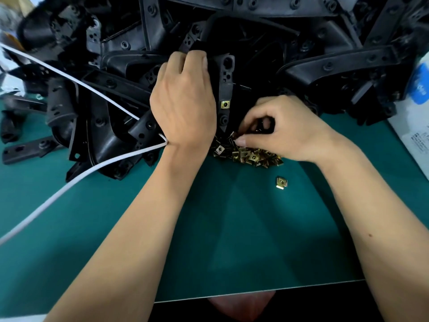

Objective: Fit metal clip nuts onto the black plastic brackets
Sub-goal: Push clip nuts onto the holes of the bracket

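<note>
Bracket (224, 84) gripped by left hand (183, 101), 1 clip nut (225, 104) fitted; right hand (285, 129) fingers pinching into nut pile (250, 155).

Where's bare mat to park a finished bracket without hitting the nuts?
Free: green mat between the forearms, from clip nut pile to the near edge; also lower left, below the white cable. One stray nut lies right of centre. Crowded: bracket heap fills the far side, where both hands work.

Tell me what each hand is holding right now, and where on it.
The left hand grips a black bracket at its upper end. The right hand pinches at the pile of clip nuts; whether it holds one cannot be told.
</note>
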